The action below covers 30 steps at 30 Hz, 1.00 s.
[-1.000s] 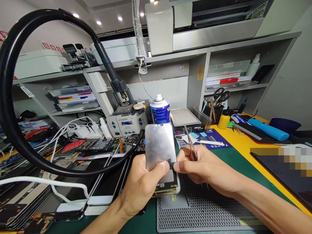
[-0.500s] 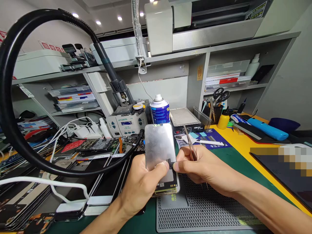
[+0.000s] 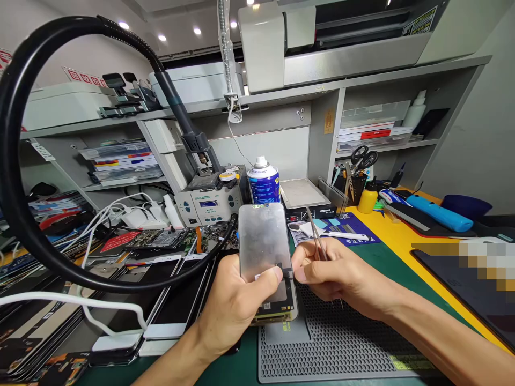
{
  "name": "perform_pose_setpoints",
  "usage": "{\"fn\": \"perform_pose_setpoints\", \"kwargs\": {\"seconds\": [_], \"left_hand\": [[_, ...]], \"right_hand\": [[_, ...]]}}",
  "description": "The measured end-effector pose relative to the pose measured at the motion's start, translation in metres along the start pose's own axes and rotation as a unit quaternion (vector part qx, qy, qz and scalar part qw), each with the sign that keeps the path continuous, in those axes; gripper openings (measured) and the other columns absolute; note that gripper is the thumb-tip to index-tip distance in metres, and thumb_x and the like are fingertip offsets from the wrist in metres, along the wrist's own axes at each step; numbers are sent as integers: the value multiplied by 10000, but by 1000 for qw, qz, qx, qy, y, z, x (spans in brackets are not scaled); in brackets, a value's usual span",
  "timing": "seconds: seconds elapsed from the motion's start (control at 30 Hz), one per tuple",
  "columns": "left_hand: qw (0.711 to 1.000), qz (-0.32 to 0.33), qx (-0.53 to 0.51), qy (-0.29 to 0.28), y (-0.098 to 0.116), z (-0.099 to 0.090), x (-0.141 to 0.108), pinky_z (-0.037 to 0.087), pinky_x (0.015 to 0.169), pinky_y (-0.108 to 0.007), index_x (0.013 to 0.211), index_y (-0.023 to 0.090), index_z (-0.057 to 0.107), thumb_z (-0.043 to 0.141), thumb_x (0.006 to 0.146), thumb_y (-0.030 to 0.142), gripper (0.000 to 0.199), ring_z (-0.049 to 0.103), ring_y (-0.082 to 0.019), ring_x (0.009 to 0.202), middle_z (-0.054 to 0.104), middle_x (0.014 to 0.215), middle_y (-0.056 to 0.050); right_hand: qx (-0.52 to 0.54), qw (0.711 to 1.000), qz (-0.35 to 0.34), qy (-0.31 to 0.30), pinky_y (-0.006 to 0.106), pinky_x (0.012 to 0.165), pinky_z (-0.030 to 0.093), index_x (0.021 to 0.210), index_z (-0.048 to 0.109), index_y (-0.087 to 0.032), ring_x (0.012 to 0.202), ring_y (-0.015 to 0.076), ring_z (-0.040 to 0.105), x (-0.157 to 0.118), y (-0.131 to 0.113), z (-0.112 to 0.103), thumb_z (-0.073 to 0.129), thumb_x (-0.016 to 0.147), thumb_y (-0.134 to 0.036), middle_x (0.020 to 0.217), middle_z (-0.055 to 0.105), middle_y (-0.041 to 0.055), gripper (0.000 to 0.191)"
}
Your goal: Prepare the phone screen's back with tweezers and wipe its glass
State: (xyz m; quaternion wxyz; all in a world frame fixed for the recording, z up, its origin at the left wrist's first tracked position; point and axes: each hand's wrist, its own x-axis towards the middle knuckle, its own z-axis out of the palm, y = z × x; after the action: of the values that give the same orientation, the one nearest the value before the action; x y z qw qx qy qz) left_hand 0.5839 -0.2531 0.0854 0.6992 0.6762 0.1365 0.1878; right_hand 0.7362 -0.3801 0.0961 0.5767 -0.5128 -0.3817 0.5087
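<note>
My left hand [image 3: 243, 297] is closed round a phone screen [image 3: 263, 236], its silvery metal back facing me and tilted upright. The thumb presses on the lower part of that back, beside a small black flex cable [image 3: 287, 274] at the right edge. My right hand [image 3: 333, 271] is closed on a pair of metal tweezers [image 3: 314, 230], whose long arms point up and away past the fingers. Its thumb and forefinger are pinched close to the screen's right edge; whether they touch the cable I cannot tell.
Beneath my hands lies a grey perforated mat [image 3: 330, 348]. Phone screens [image 3: 173, 292] and circuit boards crowd the left side, under a thick black hose [image 3: 12, 161]. Behind stand a soldering station [image 3: 209, 203], a blue spray can [image 3: 263, 185] and a heating plate [image 3: 301, 193]. A white brush [image 3: 346, 235] lies right.
My right fingertips have shifted slightly right, away from the screen. The black cable that showed between the thumbs now lies against the screen's edge. My left thumb has slid a little right.
</note>
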Motion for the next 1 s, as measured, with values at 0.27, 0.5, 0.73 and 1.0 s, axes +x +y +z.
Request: {"fn": "perform_pose_setpoints", "kwargs": {"seconds": [0.27,0.5,0.73,1.0], "left_hand": [[999,-40,-23,10,2,0,0,438,567,-254,718,138,583,703,795,379,280,517,-140,623,578,724,-33],[994,-81,-72,11,2,1,0,493,501,-301,723,148,552,657,772,316,204,558,-167,534,568,645,-35],[993,-85,-81,19,6,4,3,521,464,-321,740,113,610,648,745,266,158,579,-185,498,595,602,-52],[987,-79,-136,24,4,3,5,556,444,-363,762,108,626,572,774,252,154,624,-219,547,612,644,-50]], "right_hand": [[13,1000,10,-5,241,443,84,711,555,-164,441,48,140,2,3,-2,667,764,-242,461,259,-99,146],[17,999,31,25,247,434,76,661,525,-174,434,47,124,3,0,1,703,753,-277,463,240,-101,225],[29,999,28,10,238,437,81,700,523,-174,440,45,117,3,3,-2,695,773,-269,479,231,-104,210],[49,998,43,15,236,440,74,726,473,-183,445,47,116,5,5,-4,679,833,-320,510,218,-104,269]]}}
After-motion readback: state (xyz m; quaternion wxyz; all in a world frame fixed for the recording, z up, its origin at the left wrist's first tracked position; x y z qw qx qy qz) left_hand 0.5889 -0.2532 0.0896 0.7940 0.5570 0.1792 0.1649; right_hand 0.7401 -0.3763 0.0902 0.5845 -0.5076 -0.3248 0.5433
